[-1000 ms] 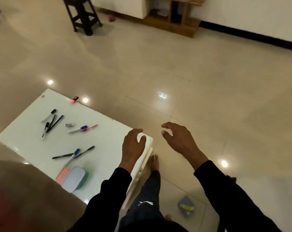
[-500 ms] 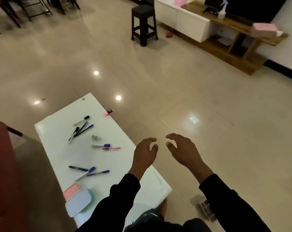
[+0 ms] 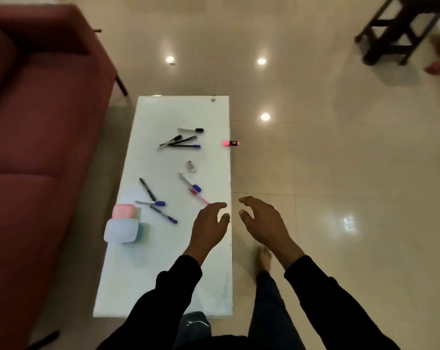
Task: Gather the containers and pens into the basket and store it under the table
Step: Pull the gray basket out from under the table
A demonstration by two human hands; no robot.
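A white low table runs away from me. Several pens lie scattered on it: a group near the far end, a blue-capped marker with a pink pen beside it, and three more near the left side. A pink highlighter sits at the right edge. Two lidded containers, one pink and one white over green, stand at the left edge. My left hand hovers open over the table's right side. My right hand hangs open just beyond the edge. No basket is in view.
A dark red sofa fills the left side, close to the table. A small clear object lies mid-table. A dark wooden stool stands far right on the glossy tiled floor. My bare foot is beside the table.
The view has swung left and down, so the table now lies lengthwise ahead and the sofa shows. Both hands stay open and close together near the table's right edge.
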